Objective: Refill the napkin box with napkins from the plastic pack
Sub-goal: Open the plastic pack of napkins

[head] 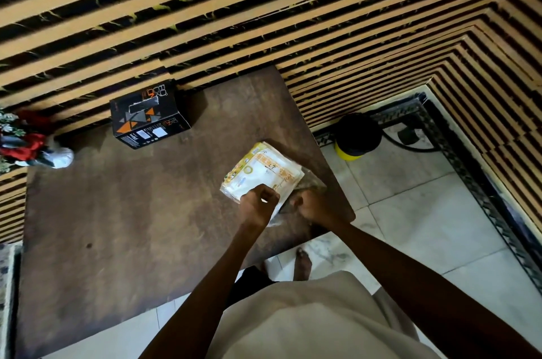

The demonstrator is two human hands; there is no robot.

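Note:
A plastic pack of napkins point(262, 172), white with yellow and orange print, lies on the right part of the dark wooden table point(132, 212). My left hand point(258, 204) grips the pack's near edge. My right hand point(311, 206) pinches the loose clear plastic at the pack's near right corner. The napkin box point(148, 113), black with orange and grey triangles, stands at the table's far side against the wall, well apart from both hands. Its top shows a dark slot.
A red and white flower arrangement point(26, 147) sits at the table's far left corner. On the tiled floor to the right stands a black and yellow cylinder point(356, 135) with a cable. The slatted wall runs behind the table. My foot point(303, 264) is by the table edge.

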